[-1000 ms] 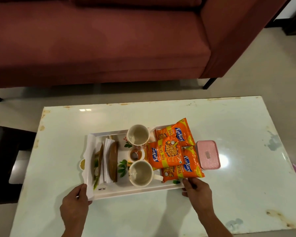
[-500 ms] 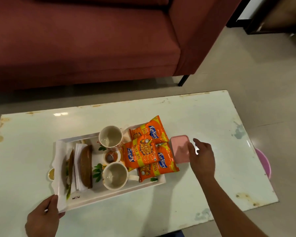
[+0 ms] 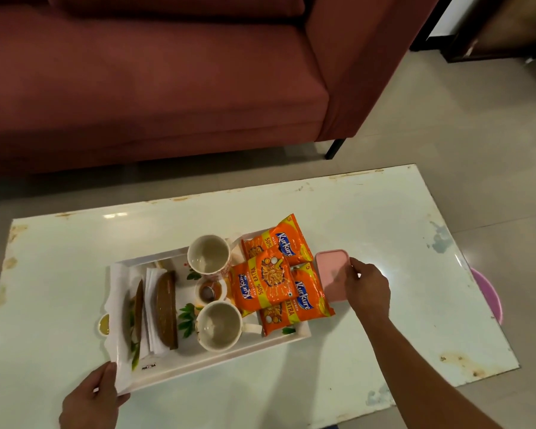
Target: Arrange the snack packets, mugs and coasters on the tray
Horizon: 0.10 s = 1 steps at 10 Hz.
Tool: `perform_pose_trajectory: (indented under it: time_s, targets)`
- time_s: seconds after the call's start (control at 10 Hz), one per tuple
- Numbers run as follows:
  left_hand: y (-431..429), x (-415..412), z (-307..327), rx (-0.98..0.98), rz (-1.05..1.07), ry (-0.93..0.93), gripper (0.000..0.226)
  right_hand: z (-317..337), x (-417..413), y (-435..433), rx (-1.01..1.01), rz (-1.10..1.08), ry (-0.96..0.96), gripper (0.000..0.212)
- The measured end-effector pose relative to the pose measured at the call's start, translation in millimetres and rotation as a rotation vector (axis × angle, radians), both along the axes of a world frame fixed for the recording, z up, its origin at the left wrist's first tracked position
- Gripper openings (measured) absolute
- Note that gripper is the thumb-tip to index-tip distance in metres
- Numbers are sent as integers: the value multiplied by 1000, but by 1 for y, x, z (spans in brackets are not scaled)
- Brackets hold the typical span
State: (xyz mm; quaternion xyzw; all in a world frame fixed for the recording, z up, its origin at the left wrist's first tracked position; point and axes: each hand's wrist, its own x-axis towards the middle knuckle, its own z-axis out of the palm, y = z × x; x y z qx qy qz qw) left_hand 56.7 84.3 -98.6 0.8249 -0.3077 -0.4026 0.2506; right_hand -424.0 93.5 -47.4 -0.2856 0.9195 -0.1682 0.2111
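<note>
A white tray point(image 3: 217, 362) sits on the table and holds two empty cream mugs point(image 3: 209, 254) point(image 3: 219, 326). Three orange snack packets point(image 3: 262, 281) overlap at its right end. Brown coasters point(image 3: 166, 308) stand on edge among white napkins at its left end, and a small bowl point(image 3: 210, 291) lies between the mugs. My left hand point(image 3: 95, 397) grips the tray's near-left corner. My right hand point(image 3: 367, 287) rests on the right edge of a pink lidded box point(image 3: 331, 270) just right of the tray, fingers curled over it.
The white table point(image 3: 384, 236) has worn, stained edges. A red sofa point(image 3: 155, 78) stands beyond it. A pink stool point(image 3: 489, 297) pokes out past the table's right edge. Tiled floor lies to the right.
My right hand left the tray's near-right corner, moved right and up, and landed on the pink box. My left hand stayed on the tray corner. The view shifted right.
</note>
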Motion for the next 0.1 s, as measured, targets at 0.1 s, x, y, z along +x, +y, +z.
perform_pose_trajectory:
  time_s: [0.1]
  targets:
    - [1,-3,11,-7,1,11,23,6,-1,13,-57,-60,-29,38]
